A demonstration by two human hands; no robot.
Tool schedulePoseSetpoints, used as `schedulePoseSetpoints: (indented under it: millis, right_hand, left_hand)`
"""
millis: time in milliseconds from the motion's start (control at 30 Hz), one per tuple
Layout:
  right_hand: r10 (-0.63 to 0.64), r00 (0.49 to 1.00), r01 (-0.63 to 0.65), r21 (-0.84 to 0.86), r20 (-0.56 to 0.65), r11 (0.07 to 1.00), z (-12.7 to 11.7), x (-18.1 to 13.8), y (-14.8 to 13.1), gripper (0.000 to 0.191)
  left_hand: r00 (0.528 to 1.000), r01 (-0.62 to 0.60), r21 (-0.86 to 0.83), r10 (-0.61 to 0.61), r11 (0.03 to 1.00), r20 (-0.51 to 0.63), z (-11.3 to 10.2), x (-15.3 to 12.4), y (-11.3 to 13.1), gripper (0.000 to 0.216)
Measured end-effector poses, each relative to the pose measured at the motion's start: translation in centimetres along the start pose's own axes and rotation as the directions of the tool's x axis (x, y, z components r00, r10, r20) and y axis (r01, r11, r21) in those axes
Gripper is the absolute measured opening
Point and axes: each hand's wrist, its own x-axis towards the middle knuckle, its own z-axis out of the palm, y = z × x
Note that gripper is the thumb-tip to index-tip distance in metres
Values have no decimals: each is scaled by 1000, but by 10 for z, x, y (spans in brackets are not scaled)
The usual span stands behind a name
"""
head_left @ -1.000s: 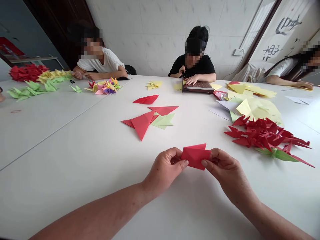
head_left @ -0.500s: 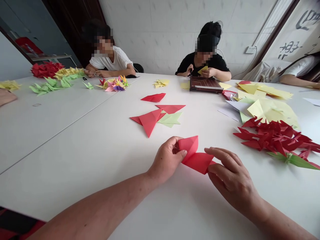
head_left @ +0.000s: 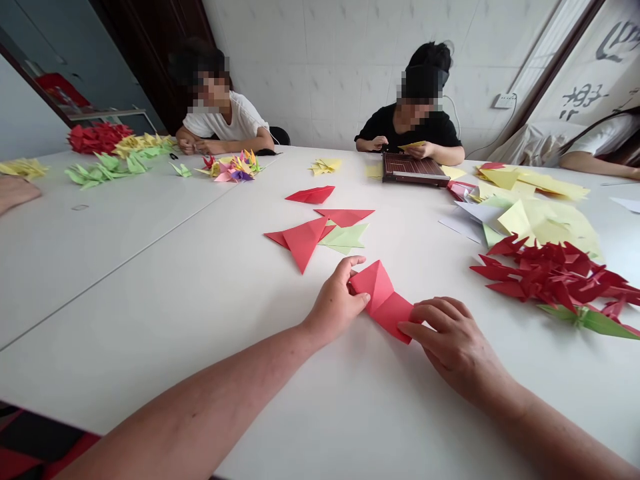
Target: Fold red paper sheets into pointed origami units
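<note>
Between my two hands is a partly folded sheet of red paper (head_left: 385, 303), creased across its middle. My left hand (head_left: 336, 297) pinches its left edge, thumb on top and fingers behind. At the lower right edge, my right hand (head_left: 453, 340) grips the paper between thumb and fingers. Just beyond lie a folded red paper triangle (head_left: 303, 241), another flat red piece (head_left: 347, 217) and a light green folded piece (head_left: 350, 236). A further red folded paper (head_left: 313, 195) lies behind them.
At right are a heap of red folded paper cranes (head_left: 555, 273) and loose yellow sheets (head_left: 550, 217). Across the white table (head_left: 200, 333), a person in black sits at a brown paper trimmer (head_left: 415, 170). Another in white sits near colourful cranes (head_left: 233, 167). A person's hand (head_left: 17, 193) rests far left.
The red paper has turned flatter, its upper flap opening out toward me. My right thumb has come onto the top of the paper, and my right fingers have closed on its edge.
</note>
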Motion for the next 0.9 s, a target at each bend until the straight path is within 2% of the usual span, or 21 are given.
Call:
schedulePoseSetpoints:
  millis: [133,233,300,400,467,500,633,733,800,900]
  right_hand:
    - [33,999,-34,32,38,999,1,-1,7,29]
    - [43,996,-47,48,76,998,1,-1,10,23]
    - [41,995,-47,64,96,997,1,-1,10,21]
    - [50,993,-59,87,111,994,1,-1,9,17]
    - [56,992,-68,103,116,992,1,-2,9,15]
    - [64,991,-78,114,118,990,1,-2,10,16]
    - [137,983,-159,186,123,970,4,-2,15,19]
    - [256,960,-278,273,114,921,8,1,18,17]
    - [366,922,-388,327,129,862,9,4,18,17]
    - [526,829,-556,366,187,746,9,8,17,16]
  left_hand:
    - [998,-68,119,65,991,23,-1,0,-5,60]
    - [975,-214,291,222,932,6,-2,0,-7,58]
    - [922,-358,460,386,812,35,-4,0,-7,54]
    - [798,-582,575,540,575,268,-7,0,-5,44]
    - [718,-691,531,547,491,429,-9,1,-5,40]
    - [697,-716,510,537,478,475,-9,1,-6,38]
    - [704,-710,500,490,496,513,-12,1,-8,29]
    - [709,-704,505,452,499,542,-16,0,-5,27]
    - [710,-701,513,413,496,570,-19,-2,-1,26]
    - [703,-703,523,361,482,613,-23,-4,5,26]
